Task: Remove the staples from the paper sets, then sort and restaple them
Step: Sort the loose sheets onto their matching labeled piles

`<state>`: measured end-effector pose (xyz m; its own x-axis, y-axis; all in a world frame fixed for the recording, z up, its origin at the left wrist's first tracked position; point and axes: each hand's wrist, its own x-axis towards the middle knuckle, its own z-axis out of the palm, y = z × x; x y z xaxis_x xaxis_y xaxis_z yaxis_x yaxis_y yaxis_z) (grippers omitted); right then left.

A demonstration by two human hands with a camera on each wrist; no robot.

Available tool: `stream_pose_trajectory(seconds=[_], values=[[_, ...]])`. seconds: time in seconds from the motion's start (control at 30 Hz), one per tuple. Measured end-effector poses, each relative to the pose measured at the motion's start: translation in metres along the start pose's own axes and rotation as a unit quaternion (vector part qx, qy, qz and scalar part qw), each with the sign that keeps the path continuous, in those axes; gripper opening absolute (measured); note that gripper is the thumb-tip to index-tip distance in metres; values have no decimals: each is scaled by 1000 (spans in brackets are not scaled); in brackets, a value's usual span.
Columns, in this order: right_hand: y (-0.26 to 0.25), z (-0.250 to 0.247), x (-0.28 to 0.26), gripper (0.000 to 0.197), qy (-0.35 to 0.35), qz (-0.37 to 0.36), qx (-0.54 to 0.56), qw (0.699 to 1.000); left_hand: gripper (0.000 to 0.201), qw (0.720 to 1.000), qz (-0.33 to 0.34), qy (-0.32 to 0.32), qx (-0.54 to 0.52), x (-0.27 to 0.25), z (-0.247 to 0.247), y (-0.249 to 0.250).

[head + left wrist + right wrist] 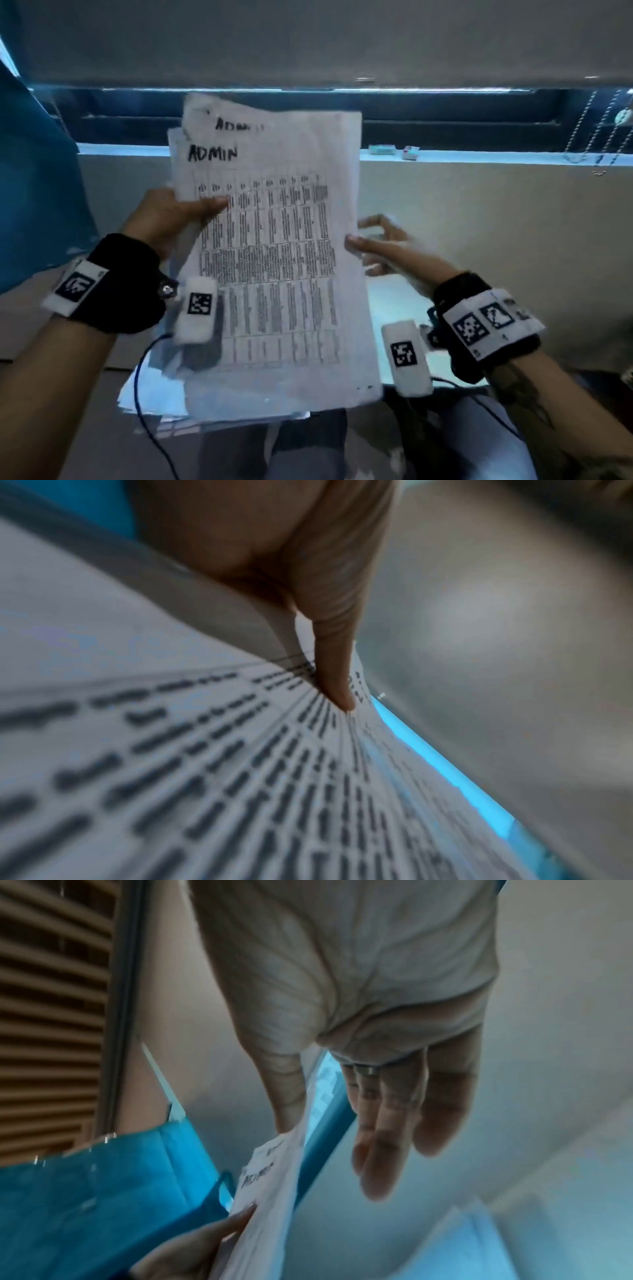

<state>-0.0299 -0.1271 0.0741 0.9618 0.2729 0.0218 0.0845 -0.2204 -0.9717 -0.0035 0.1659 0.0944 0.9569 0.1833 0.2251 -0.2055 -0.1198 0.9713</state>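
The paper set (274, 246) is up in the air, held almost upright in front of the person, printed table facing them and "ADMIN" handwritten across the top; a second sheet behind it peeks above with the same word. The left hand (171, 219) has it by the left edge: thumb (334, 653) lies flat across the printed face, the other fingers are hidden behind the sheets, so it's a pinch through the stack. Over on the opposite edge, the right hand (380, 245) meets the paper with its thumb tip (286, 1104) at the margin, while its fingers (387, 1137) hang straight and close together behind the sheets, clear of them as far as the wrist view shows. Whether that thumb actually presses or only brushes the edge, I cannot tell.

Below the left hand's wrist, more loose sheets (154, 394) lie spread out low down. Beyond the fingertips runs a pale ledge (479, 157) with two small boxes (394, 150) on it, a bead chain (603, 137) dangling to the right. A blue cloth (30, 171) hangs on the left.
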Motion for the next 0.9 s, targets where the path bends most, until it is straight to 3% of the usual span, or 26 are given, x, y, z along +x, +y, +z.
stream_pose_trajectory(seconds=[0.07,0.13,0.27,0.37,0.43,0.53,0.63,0.77,0.9], values=[[28,16,-7,35,-26,34,-42,998,35,996,-84,-14,23,10,-9,-23],[58,24,-15,27,-22,36,-112,993,11,989,-130,-8,75,13,-13,-48],[111,-4,-29,15,93,35,-300,949,33,956,-204,39,206,26,-23,-100],[138,-38,-40,38,167,107,-424,884,30,912,-212,50,347,36,-17,-123],[151,-50,-45,50,153,181,-461,855,54,881,-214,65,416,40,-9,-129],[167,-51,-47,52,117,221,-420,872,87,834,-188,79,513,45,7,-128],[172,-49,-42,41,155,181,-412,879,84,811,-126,29,570,41,37,-118],[168,-50,-40,35,195,171,-297,919,70,794,-79,-129,589,26,95,-109],[166,-51,-42,37,181,166,-161,956,55,807,-94,-305,496,-9,163,-97]])
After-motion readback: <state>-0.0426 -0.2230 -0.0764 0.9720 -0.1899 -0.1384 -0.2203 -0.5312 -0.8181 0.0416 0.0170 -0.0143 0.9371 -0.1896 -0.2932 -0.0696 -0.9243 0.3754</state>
